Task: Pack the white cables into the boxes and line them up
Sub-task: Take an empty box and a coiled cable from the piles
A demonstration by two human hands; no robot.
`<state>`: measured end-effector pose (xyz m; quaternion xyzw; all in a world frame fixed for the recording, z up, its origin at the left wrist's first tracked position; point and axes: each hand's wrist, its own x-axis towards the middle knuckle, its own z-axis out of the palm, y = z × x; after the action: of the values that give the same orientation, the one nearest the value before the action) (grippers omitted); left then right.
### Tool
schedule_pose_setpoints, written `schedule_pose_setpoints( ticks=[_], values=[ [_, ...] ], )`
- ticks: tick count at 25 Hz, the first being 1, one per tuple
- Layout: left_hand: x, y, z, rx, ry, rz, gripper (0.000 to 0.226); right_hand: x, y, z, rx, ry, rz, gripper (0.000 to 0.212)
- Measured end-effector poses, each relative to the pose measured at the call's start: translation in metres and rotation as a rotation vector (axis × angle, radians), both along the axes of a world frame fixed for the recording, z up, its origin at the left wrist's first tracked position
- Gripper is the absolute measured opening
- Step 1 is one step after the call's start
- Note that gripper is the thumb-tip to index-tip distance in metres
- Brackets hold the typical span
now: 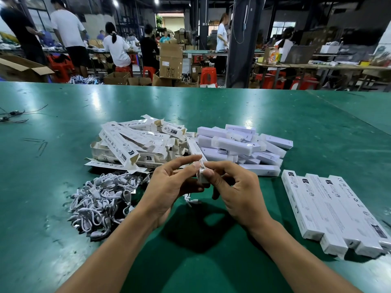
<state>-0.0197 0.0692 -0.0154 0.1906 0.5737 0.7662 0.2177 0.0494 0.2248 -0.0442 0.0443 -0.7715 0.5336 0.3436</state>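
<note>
Between my hands, fingertips hide the near end of the slim white box [195, 151]. My left hand [173, 183] and right hand [236, 188] both pinch it above the green table [211, 106], its long printed face pointing away from me.

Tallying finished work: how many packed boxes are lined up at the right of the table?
5 lined-up boxes, side by side right of the right hand: first, second, third, fourth, fifth by the frame edge, where more may be hidden.

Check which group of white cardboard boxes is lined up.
The row of white printed cardboard boxes at the near right, lying edge to edge; the open-flapped white boxes farther left are a loose heap.
</note>
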Motion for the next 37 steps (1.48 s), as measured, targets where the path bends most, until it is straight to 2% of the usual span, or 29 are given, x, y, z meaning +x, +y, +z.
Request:
schedule_pose_setpoints(
  ticks=[5, 8, 12, 15, 19, 22, 24, 26, 29, 32, 34, 37],
  values=[
    [-0.003, 0.004, 0.0, 0.031, -0.029, 0.093, 0.066, 0.002, 0.0, 0.003, 0.023, -0.02, 0.018, 0.021],
    [-0.003, 0.004, 0.001, -0.023, -0.029, 0.111, 0.057, 0.004, -0.003, 0.007, -0.035, -0.085, 0.029, 0.021],
    [0.0, 0.002, -0.004, -0.252, 0.183, 0.013, 0.042, 0.001, 0.0, 0.01, -0.334, -0.116, -0.062, 0.04],
    [0.003, 0.002, -0.005, -0.412, 0.313, -0.036, 0.042, -0.004, 0.01, 0.012, -0.503, -0.182, -0.081, 0.037],
    [0.01, 0.003, -0.004, -0.434, 0.469, 0.015, 0.049, -0.007, 0.012, 0.006, -0.579, -0.267, 0.132, 0.042],
    [0.011, 0.003, -0.001, -0.403, 0.534, 0.045, 0.037, -0.009, 0.008, 0.003, -0.562, -0.323, 0.281, 0.054],
    [0.011, 0.004, -0.002, -0.423, 0.554, 0.058, 0.033, -0.009, 0.007, 0.002, -0.535, -0.334, 0.221, 0.062],
    [0.011, 0.006, -0.006, -0.442, 0.596, 0.131, 0.031, -0.008, 0.008, 0.002, -0.42, -0.315, 0.053, 0.064],
    [0.005, 0.004, -0.011, -0.532, 0.717, 0.226, 0.035, -0.007, 0.013, -0.001, -0.184, -0.2, -0.261, 0.043],
    [0.001, 0.002, -0.017, -0.672, 0.873, 0.236, 0.042, -0.007, 0.029, 0.001, -0.133, -0.141, -0.458, 0.018],
    [0.002, 0.002, -0.02, -0.745, 0.953, 0.247, 0.044, -0.006, 0.042, 0.001, -0.078, -0.218, -0.487, 0.017],
    [0.003, 0.002, -0.02, -0.751, 0.995, 0.269, 0.044, -0.005, 0.053, 0.001, -0.033, -0.293, -0.392, 0.018]
  ],
)
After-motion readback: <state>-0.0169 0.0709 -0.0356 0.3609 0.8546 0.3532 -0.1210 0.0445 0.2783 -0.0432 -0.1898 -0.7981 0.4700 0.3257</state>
